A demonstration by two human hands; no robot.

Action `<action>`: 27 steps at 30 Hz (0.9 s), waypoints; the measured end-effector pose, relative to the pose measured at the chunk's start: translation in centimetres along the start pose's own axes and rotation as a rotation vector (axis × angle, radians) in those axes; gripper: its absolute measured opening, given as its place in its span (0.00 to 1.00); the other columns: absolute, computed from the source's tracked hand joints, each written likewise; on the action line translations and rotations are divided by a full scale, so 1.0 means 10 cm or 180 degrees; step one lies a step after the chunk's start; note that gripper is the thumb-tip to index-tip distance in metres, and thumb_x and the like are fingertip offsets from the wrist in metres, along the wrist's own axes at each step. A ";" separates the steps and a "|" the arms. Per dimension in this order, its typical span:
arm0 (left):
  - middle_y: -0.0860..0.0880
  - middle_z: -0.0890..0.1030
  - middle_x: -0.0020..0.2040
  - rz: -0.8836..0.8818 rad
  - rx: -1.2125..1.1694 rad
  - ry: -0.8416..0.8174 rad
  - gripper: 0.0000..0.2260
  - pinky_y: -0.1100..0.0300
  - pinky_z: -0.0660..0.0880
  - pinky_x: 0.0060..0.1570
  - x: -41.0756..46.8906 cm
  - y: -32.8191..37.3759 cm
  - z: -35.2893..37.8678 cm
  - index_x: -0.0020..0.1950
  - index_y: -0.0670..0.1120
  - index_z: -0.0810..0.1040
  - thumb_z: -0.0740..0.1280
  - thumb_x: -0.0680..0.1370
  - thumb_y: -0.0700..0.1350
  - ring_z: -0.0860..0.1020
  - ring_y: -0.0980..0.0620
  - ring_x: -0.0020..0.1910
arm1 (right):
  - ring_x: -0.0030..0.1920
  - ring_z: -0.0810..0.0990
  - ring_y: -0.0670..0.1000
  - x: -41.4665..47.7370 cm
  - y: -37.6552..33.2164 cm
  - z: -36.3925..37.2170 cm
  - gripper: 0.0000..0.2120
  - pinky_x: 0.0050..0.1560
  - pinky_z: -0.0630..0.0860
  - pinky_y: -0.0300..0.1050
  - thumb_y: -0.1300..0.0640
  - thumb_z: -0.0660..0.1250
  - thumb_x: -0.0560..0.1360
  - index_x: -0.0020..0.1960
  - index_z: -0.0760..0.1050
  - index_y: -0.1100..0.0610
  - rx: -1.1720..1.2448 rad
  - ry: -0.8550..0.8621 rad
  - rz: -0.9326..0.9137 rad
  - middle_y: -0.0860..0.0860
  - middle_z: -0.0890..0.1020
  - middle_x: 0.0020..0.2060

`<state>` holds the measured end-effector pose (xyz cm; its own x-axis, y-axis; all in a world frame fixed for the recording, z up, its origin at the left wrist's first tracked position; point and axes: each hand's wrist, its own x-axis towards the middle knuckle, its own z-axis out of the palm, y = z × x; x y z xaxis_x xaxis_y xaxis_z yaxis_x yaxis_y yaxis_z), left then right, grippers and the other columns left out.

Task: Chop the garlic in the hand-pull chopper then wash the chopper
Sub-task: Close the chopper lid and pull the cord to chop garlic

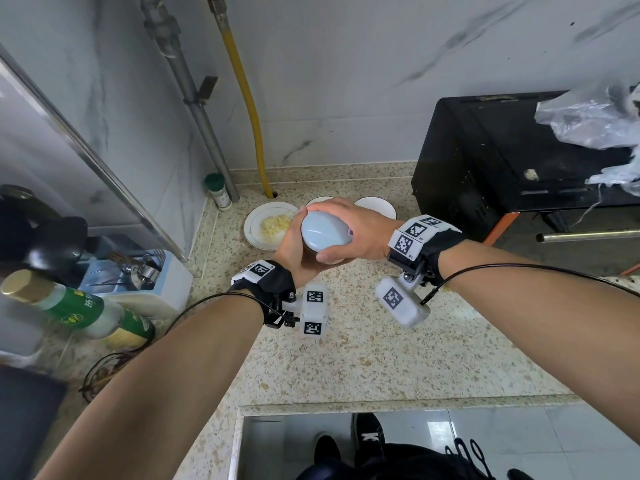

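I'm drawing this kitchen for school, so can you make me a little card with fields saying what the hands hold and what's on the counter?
Held: pale blue chopper, above the counter
Left hand: grips it from the left
Right hand: wraps over it from the right
Plate: white, with chopped garlic on it
Corner: green-capped shaker
Right side: black oven

Speckled counter [381, 358]: plate [251, 233] of chopped garlic [275, 225] and two white bowls [375, 206] at 12 o'clock, green-capped jar [218, 192] at 11, black oven [485, 161] at 2, green-labelled bottle [79, 308] at 9.
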<state>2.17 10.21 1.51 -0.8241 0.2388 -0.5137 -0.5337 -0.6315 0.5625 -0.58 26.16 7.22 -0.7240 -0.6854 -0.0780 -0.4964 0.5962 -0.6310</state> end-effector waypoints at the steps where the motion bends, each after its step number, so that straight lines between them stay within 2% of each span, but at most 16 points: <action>1: 0.35 0.83 0.57 -0.0003 0.0001 -0.0013 0.28 0.37 0.79 0.49 -0.01 0.01 0.00 0.68 0.45 0.75 0.62 0.79 0.65 0.84 0.35 0.52 | 0.66 0.69 0.50 0.00 0.00 0.01 0.41 0.65 0.70 0.49 0.38 0.74 0.68 0.75 0.60 0.47 -0.0056 0.0037 0.0028 0.47 0.66 0.70; 3: 0.36 0.83 0.58 0.0047 0.0015 -0.0021 0.28 0.36 0.79 0.49 -0.01 0.02 0.02 0.69 0.45 0.75 0.61 0.80 0.65 0.84 0.35 0.53 | 0.64 0.71 0.52 0.01 0.00 0.05 0.42 0.63 0.72 0.54 0.35 0.73 0.68 0.74 0.60 0.46 -0.0185 0.0169 0.0067 0.47 0.66 0.69; 5: 0.36 0.80 0.63 0.0079 0.0044 -0.0011 0.28 0.36 0.80 0.49 -0.01 0.03 0.04 0.70 0.46 0.74 0.61 0.80 0.64 0.81 0.35 0.58 | 0.64 0.71 0.53 0.00 0.02 0.09 0.42 0.64 0.71 0.56 0.32 0.70 0.68 0.75 0.58 0.46 -0.0219 0.0315 0.0105 0.47 0.65 0.70; 8: 0.36 0.76 0.69 0.0073 0.0085 -0.0024 0.29 0.37 0.79 0.48 0.00 0.06 0.04 0.73 0.46 0.72 0.62 0.80 0.63 0.77 0.34 0.65 | 0.66 0.71 0.54 -0.02 0.04 0.16 0.42 0.65 0.70 0.56 0.32 0.68 0.70 0.76 0.55 0.45 -0.0098 0.0482 0.0219 0.48 0.62 0.71; 12: 0.37 0.82 0.61 0.0083 0.0127 -0.0052 0.30 0.37 0.79 0.53 0.01 0.03 0.00 0.68 0.46 0.77 0.67 0.76 0.66 0.82 0.36 0.58 | 0.64 0.72 0.53 0.01 0.01 0.18 0.43 0.60 0.71 0.49 0.32 0.71 0.68 0.76 0.57 0.44 0.0017 0.0544 0.0287 0.49 0.65 0.68; 16: 0.41 0.86 0.53 -0.0029 0.0209 -0.0093 0.29 0.42 0.79 0.51 -0.01 0.01 0.01 0.53 0.47 0.87 0.71 0.69 0.71 0.85 0.39 0.50 | 0.55 0.74 0.49 0.07 -0.04 0.06 0.43 0.53 0.71 0.45 0.32 0.75 0.60 0.69 0.65 0.44 -0.0192 0.0545 0.0231 0.47 0.69 0.58; 20: 0.38 0.83 0.49 -0.0218 0.0515 -0.0193 0.33 0.47 0.79 0.40 -0.07 0.05 0.09 0.64 0.46 0.77 0.65 0.73 0.72 0.83 0.35 0.45 | 0.56 0.72 0.48 0.06 -0.05 0.01 0.38 0.54 0.72 0.46 0.31 0.73 0.60 0.64 0.66 0.44 -0.0172 0.0461 -0.0117 0.44 0.70 0.56; 22: 0.37 0.83 0.48 -0.0294 0.0765 -0.0322 0.37 0.50 0.79 0.36 -0.12 0.07 0.13 0.64 0.43 0.76 0.58 0.75 0.74 0.82 0.35 0.42 | 0.54 0.73 0.46 0.05 -0.04 -0.01 0.37 0.51 0.73 0.45 0.29 0.71 0.62 0.65 0.66 0.43 -0.0103 0.0387 -0.0193 0.42 0.72 0.57; 24: 0.37 0.83 0.48 -0.0249 0.0785 -0.0351 0.40 0.50 0.80 0.37 -0.16 0.09 0.17 0.64 0.41 0.76 0.53 0.75 0.76 0.83 0.37 0.42 | 0.55 0.75 0.47 0.05 -0.03 -0.02 0.38 0.51 0.77 0.49 0.28 0.68 0.63 0.67 0.65 0.43 -0.0089 0.0328 -0.0117 0.43 0.73 0.59; 27: 0.38 0.83 0.54 0.0059 0.0731 -0.0275 0.41 0.47 0.81 0.42 -0.16 0.07 0.21 0.69 0.43 0.74 0.52 0.74 0.76 0.84 0.39 0.48 | 0.60 0.74 0.50 0.05 -0.01 0.03 0.41 0.59 0.75 0.54 0.28 0.67 0.66 0.72 0.62 0.46 -0.0235 0.0471 0.0080 0.47 0.71 0.66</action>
<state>2.71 10.92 4.04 -0.8421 0.2972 -0.4501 -0.5393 -0.4546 0.7089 -0.74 25.65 7.04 -0.7966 -0.6039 0.0249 -0.5070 0.6453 -0.5714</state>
